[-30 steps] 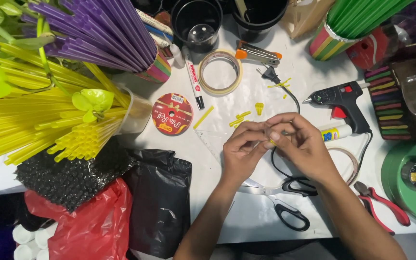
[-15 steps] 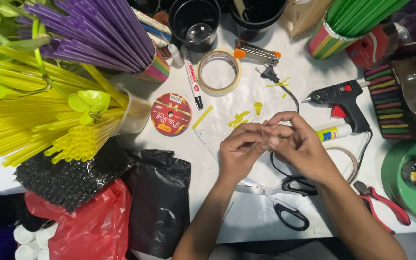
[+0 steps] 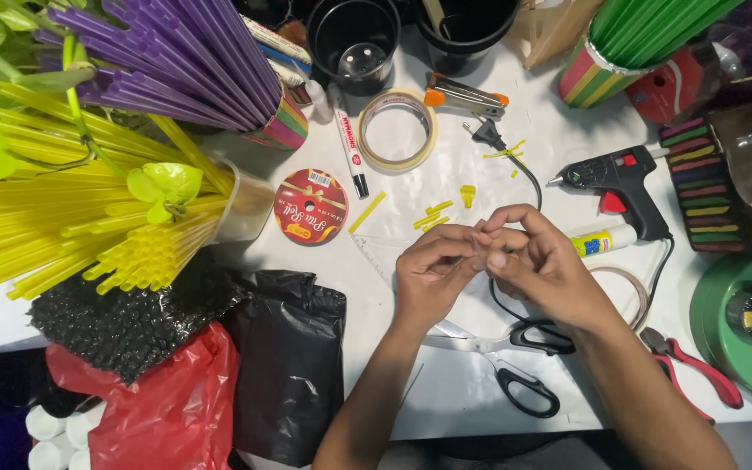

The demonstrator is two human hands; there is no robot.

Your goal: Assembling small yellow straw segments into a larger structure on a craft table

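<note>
Fingertips of the left hand (image 3: 433, 274) and right hand (image 3: 541, 265) meet above the middle of the white bench (image 3: 463, 392), pinched shut on something too small to make out. Yellow straw bits (image 3: 433, 216) lie just beyond them, black-handled scissors (image 3: 515, 361) just beneath, near the front edge. A glue gun (image 3: 611, 178) and glue stick (image 3: 602, 239) crowd the right; yellow straws (image 3: 71, 226) and a black bag (image 3: 293, 357) hem the left, leaving little bare surface.
</note>
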